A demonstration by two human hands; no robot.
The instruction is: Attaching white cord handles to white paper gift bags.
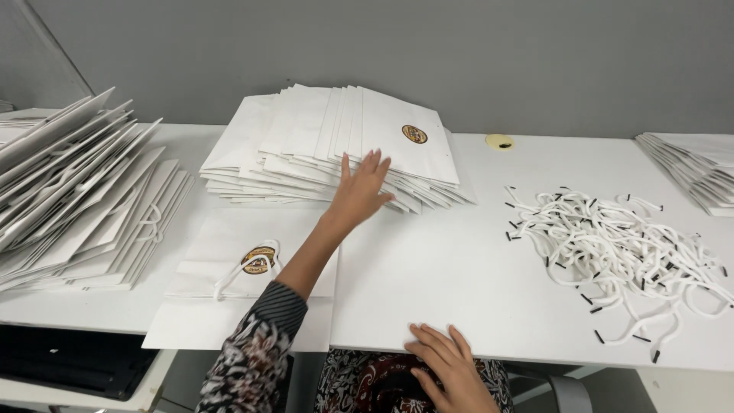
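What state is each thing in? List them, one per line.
Middle bag stack: flat, fanned, left hand on it.
Front bag: lying flat, cord handle fitted.
Left stack: flat, leaning.
Cord handles: loose tangled heap.
Right hand: open, resting on table edge.

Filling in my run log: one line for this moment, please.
left hand: open, on stack of flat white bags | right hand: flat on table edge | cord handles: loose at right

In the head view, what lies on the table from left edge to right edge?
Fanned bag stack → flat bag with handle → left hand on the middle bag stack → yellow disc → cord pile → far-right stack.
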